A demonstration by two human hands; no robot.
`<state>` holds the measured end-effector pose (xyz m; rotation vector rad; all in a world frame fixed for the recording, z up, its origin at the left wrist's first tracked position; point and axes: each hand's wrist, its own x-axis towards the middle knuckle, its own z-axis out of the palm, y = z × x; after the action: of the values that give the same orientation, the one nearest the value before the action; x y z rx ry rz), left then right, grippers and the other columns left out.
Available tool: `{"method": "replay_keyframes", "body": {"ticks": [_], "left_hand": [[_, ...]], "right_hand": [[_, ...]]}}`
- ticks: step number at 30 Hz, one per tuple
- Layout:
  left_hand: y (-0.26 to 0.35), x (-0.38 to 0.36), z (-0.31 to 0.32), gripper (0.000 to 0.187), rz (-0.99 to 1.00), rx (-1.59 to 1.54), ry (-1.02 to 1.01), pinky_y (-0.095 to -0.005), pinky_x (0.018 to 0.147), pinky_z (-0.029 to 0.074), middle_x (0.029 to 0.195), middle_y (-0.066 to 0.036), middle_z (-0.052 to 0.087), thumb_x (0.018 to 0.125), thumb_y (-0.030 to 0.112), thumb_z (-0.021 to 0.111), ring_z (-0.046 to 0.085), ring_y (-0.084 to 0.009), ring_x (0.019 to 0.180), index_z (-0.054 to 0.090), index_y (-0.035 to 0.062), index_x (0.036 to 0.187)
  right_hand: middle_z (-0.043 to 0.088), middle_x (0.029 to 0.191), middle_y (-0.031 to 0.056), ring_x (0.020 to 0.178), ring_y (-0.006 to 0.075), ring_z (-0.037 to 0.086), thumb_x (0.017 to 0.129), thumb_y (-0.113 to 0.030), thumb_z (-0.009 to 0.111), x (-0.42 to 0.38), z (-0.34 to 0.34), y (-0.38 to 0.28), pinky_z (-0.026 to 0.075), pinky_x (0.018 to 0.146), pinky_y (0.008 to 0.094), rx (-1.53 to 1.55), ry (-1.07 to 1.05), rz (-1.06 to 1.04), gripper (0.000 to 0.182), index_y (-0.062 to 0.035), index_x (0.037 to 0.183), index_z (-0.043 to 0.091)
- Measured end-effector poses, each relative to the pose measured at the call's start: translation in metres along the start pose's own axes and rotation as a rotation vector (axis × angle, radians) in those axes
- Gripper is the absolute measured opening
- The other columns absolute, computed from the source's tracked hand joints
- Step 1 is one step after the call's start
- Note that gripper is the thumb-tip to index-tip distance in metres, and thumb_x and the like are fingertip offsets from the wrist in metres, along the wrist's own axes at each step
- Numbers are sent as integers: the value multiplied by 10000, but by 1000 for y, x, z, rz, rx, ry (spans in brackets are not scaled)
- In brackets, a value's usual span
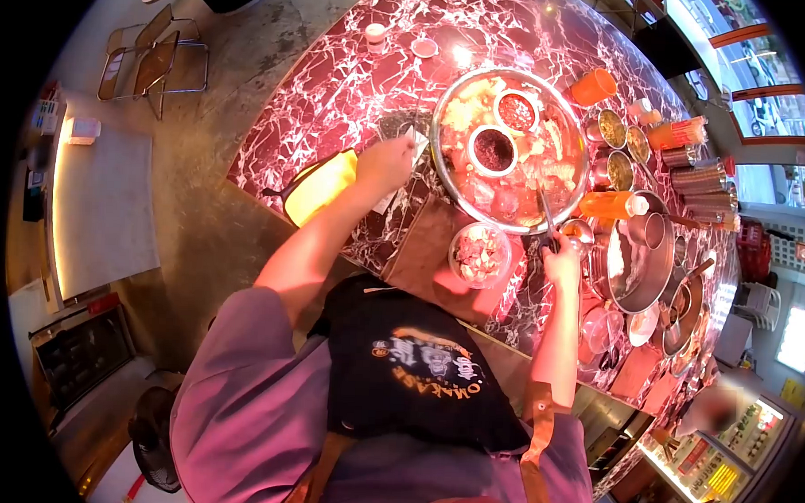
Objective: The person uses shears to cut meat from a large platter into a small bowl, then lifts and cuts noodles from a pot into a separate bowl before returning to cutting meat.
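My left hand [386, 167] is closed on a small piece of white paper [418, 142] at the left rim of a big round tray [438, 155] of food. A yellow pouch [320, 188] lies beside that wrist. At the tray's lower right edge, my right hand [562, 261] is closed round the handle of a metal utensil [546, 206], whose far end reaches into the tray. Two small bowls, one with dark sauce [493, 151] and one with red sauce [516, 111], stand in the tray. A clear bowl of meat pieces [479, 255] is nearest to me.
Orange bottles [610, 205], metal tins [612, 128], a large steel pan [636, 300] and stacked cups [704, 193] crowd the marble table's right side. A small jar [375, 34] stands at the back left. Folding chairs [156, 61] are on the floor at left.
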<state>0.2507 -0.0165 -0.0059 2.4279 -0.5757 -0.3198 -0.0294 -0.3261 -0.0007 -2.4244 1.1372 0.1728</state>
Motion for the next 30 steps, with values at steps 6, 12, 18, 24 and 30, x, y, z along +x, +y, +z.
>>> {"method": "replay_keyframes", "body": {"ticks": [6,12,18,24,30], "left_hand": [[31,59,2,295,3,282,-226,-471,841,546,1092,-165,718,869,143,531,690,-363,991,711,135,1103],[34,47,6,320,-15,363,-341,-461,893,539,1124,-161,714,858,132,543,677,-339,1068,713,135,1130],[43,33,-22,297,-49,227,-171,-465,835,565,1067,-171,728,849,161,563,700,-365,1005,730,101,1087],[47,78,7,312,-57,330,-268,-484,876,528,1111,-155,715,871,194,513,682,-356,1028,707,122,1105],[13,51,93,338,-255,-119,49,-453,871,527,1061,-179,720,933,269,505,679,-366,1002,724,97,1124]], "right_hand": [[728,1075,184,1003,251,704,838,-97,703,-31,2,18,515,891,341,246,-33,25,457,-40,1284,622],[725,1087,146,995,210,696,847,-60,693,-43,19,59,520,883,325,473,-46,134,464,-12,1299,601],[714,1115,128,996,193,686,867,-34,668,-48,-10,17,514,896,313,493,25,9,469,-16,1327,585],[721,1078,88,985,146,673,860,-14,664,-32,-11,-28,504,906,284,495,-33,-65,467,-29,1323,598],[720,1111,96,1012,158,675,860,-12,669,-35,9,11,506,919,290,555,3,-50,476,-35,1331,599]]}}
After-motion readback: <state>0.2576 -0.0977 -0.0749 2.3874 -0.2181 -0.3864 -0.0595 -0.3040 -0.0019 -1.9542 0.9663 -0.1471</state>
